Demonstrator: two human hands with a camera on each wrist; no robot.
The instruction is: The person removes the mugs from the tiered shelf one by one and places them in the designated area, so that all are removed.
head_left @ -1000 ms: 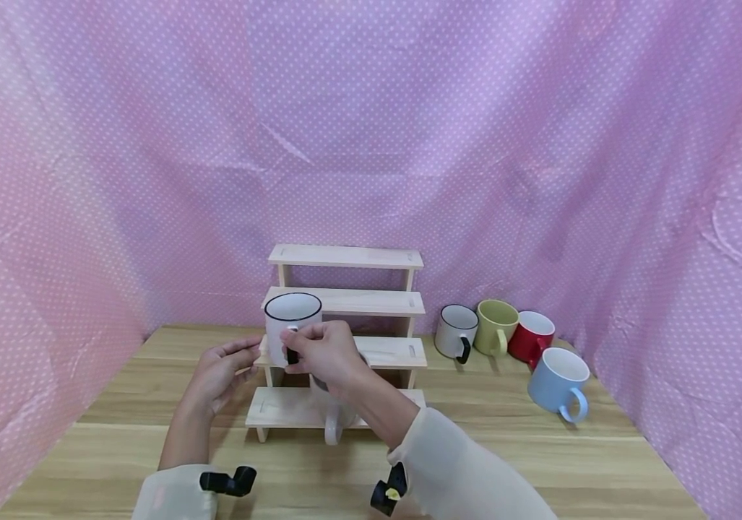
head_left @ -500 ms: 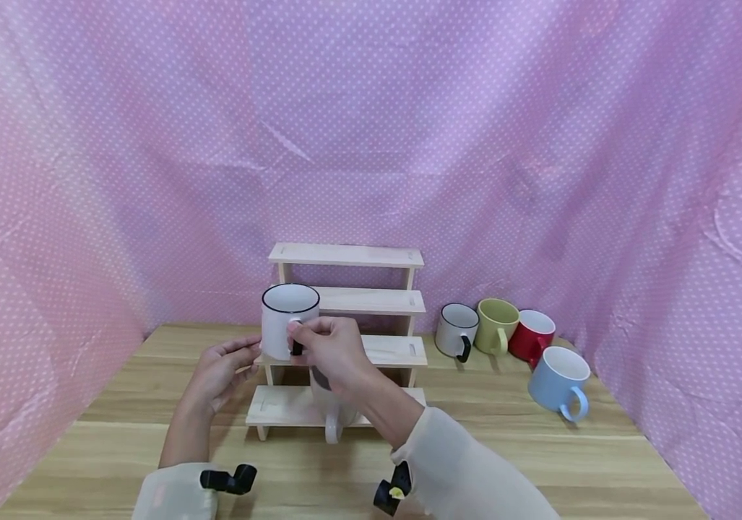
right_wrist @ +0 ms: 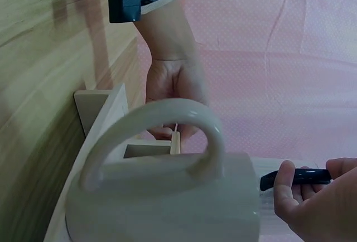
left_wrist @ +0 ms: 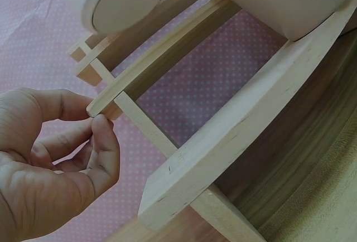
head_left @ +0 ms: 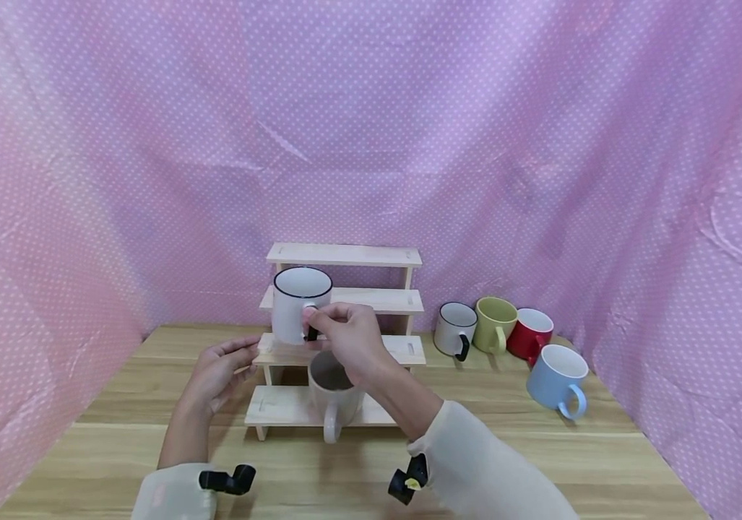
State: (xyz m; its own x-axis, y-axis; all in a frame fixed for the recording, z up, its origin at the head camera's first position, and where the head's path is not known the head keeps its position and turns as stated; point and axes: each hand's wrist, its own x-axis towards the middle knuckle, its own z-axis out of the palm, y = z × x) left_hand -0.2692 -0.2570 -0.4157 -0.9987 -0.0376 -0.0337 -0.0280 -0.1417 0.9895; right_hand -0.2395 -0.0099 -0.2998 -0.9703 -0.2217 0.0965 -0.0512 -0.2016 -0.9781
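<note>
My right hand (head_left: 354, 339) pinches the black handle (right_wrist: 304, 178) of a white mug (head_left: 291, 314) with a black rim. The mug hangs upright over the left part of a four-step wooden stand (head_left: 403, 352); its underside shows raised above the steps in the left wrist view. With thumb and forefinger, my left hand (head_left: 221, 372) pinches the left end of the stand's second step from the bottom (left_wrist: 120, 100). A plain pale mug (head_left: 330, 401) stands on the lowest step, handle toward me, and fills much of the right wrist view.
Right of the stand, a white mug with black handle (head_left: 455, 328), a yellow-green mug (head_left: 495, 325), a red mug (head_left: 529, 334) and a light blue mug (head_left: 555, 377) stand on the wooden table (head_left: 501, 455). Pink dotted cloth (head_left: 371, 130) hangs behind and at both sides.
My right hand has lifted the black-rimmed mug off the second step's height and moved it slightly right, uncovering more of the pale mug below. The left hand has stayed put.
</note>
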